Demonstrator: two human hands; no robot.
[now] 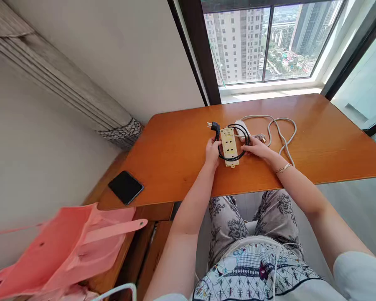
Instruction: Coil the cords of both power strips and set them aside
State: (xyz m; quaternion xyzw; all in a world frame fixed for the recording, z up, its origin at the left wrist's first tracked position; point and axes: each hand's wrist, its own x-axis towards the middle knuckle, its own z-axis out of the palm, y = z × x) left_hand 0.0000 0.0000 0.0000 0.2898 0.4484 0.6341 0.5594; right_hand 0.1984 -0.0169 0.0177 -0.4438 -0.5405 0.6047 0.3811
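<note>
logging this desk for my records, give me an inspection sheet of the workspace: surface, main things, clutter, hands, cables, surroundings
Surface: orange-brown wooden table
Main things: cream rectangular power strip, coiled black cable crossing over it
Clutter: flat black rectangular phone-like device near the table's left end
Hands: left hand and right hand hold opposite sides of the coil
Cables: black plug beside the strip; white cable looped on the table
Surroundings: soft pink bag at left, dark-framed window beyond

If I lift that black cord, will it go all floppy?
Probably bendy, but a bit springy: the black cord curves in wide round loops. It might slide apart, since those loops look loosely gathered. Its chunky black plug could swing, being bulkier than the cord.
</note>
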